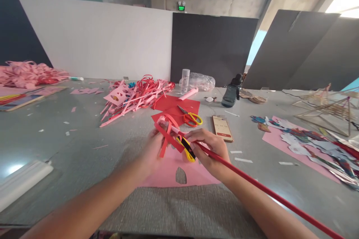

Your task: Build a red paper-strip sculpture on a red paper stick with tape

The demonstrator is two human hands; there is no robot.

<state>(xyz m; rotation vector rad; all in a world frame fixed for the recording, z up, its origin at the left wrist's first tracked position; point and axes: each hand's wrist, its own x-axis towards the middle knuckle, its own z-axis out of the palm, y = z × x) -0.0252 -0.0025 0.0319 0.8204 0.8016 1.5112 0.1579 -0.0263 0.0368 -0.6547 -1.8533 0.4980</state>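
My left hand (155,142) is closed round a bundle of red paper strips (169,131) with a bit of pale pink paper among them; several strip ends hang loose. A long thin red rod (252,180) slants from the lower right corner up to this bundle. Near that end, my right hand (209,148) pinches the rod between thumb and fingers. Just below and between the hands is a yellow and black object (188,153), partly covered, whose kind I cannot make out. Under both hands lies a pink paper sheet (165,173) with cut-out holes.
Scissors (192,118) with yellow and red handles lie on red paper (193,104). A phone (222,129) lies to their right, a dark bottle (231,95) behind it. Paper strips (140,95) are heaped back left. Wooden stick frames (325,110) stand at right; a white roll (25,181) lies left.
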